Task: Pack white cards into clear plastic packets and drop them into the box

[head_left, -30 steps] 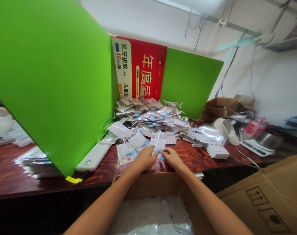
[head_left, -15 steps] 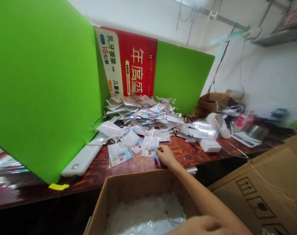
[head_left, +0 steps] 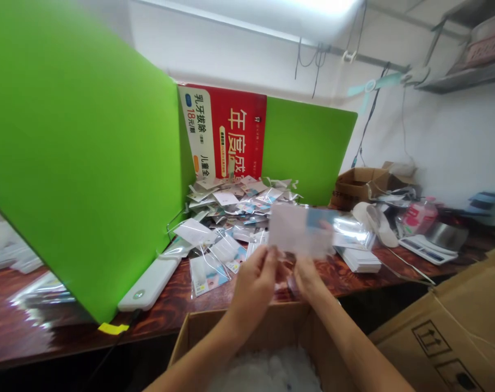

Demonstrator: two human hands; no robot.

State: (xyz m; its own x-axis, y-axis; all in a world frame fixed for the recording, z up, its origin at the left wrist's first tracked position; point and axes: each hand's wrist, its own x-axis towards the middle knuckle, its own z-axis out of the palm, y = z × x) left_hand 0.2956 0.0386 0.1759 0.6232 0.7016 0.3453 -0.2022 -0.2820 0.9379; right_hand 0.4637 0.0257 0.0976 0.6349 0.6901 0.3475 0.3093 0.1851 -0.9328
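Hands: left hand (head_left: 253, 283) and right hand (head_left: 308, 279) both pinch 1 packet (head_left: 300, 230) by its lower edge, above the table (head_left: 165, 305) front edge. Packet blurred, print unreadable. Pile (head_left: 239, 204) at back edge: uncountable. 1 box (head_left: 280, 326), cut off below.

The clear plastic packet with a white card (head_left: 302, 231), pinched above both hands, is smeared by motion and its print is unreadable. Its lower edge slips behind the fingertips of the left hand (head_left: 253, 280) and the right hand (head_left: 308, 277). Below the wrists, the brown cardboard box (head_left: 198, 332) runs off the bottom edge, and its white filling (head_left: 263, 373) is a blur.
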